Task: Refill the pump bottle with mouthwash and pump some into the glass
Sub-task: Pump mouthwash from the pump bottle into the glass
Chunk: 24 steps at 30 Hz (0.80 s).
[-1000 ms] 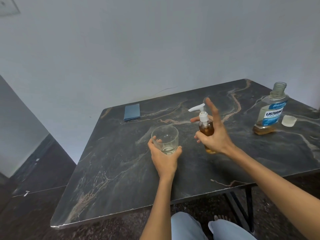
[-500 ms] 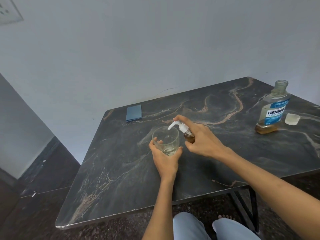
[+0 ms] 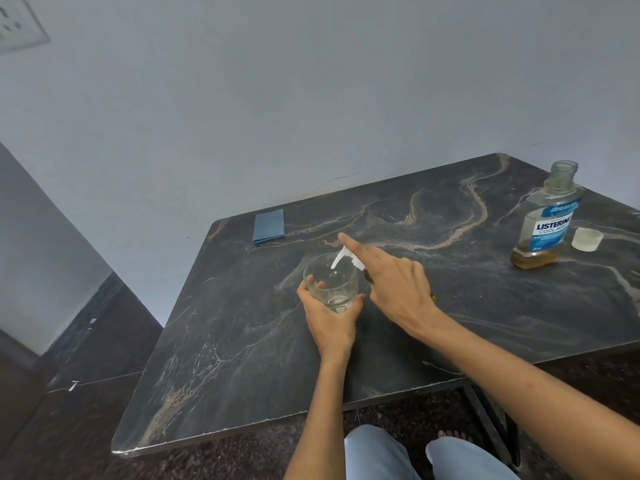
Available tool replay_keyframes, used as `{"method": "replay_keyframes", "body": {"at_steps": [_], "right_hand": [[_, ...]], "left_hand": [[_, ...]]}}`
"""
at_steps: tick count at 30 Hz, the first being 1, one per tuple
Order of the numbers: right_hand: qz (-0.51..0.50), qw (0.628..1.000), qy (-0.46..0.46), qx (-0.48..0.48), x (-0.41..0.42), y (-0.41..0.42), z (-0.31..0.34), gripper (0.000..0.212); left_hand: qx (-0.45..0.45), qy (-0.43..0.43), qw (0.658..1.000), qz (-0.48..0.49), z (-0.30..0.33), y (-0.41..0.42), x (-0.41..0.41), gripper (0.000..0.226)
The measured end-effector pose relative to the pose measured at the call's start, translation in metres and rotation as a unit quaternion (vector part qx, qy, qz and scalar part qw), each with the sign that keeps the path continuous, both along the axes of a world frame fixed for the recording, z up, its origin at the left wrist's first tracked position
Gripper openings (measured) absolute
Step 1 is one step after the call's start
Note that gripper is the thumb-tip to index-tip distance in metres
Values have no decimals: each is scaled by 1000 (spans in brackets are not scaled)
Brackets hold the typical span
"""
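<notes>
A clear glass point(image 3: 330, 282) stands on the dark marble table point(image 3: 242, 358), and my left hand point(image 3: 329, 315) grips it from the near side. My right hand point(image 3: 391, 285) holds the pump bottle tilted toward the glass, index finger stretched over the white pump head point(image 3: 343, 257). The nozzle points down into the glass mouth. My hand hides nearly all of the amber bottle body. The uncapped Listerine bottle point(image 3: 545, 220), with a little amber liquid at its bottom, stands at the far right.
A clear cap point(image 3: 587, 239) lies right of the Listerine bottle. A blue phone-like slab point(image 3: 269, 225) lies near the table's back left edge. My knees point(image 3: 426, 455) show below the front edge, beside a black table leg point(image 3: 491, 420).
My right hand carried the pump bottle left and tipped it so the nozzle sits over the glass. Its index finger now lies along the pump head. My left hand stayed on the glass.
</notes>
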State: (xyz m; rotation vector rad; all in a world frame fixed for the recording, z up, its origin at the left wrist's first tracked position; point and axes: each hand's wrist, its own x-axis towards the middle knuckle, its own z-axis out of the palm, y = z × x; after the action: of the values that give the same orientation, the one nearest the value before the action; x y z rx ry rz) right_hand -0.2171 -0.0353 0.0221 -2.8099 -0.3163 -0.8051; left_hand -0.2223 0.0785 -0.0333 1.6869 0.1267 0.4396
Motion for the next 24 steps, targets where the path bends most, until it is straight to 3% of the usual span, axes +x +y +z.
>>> {"method": "replay_keyframes", "body": {"at_steps": [3,9,19,24], "right_hand": [[-6,1000,1,13,-2,2,1,106],[96,989,21,110,-7,-7,2,81],[227,930,128,257,8,-25,2,92],[229,935,140,232,9,-20,10,95]], "left_hand": [[2,-1,1000,2,0,0,0,87],[-4,-6,1000,1,2,0,-1,84],[-6,-8,1000,-3,1,0,-1,87],[1,-7,1000,3,2,-1,-1,86]]}}
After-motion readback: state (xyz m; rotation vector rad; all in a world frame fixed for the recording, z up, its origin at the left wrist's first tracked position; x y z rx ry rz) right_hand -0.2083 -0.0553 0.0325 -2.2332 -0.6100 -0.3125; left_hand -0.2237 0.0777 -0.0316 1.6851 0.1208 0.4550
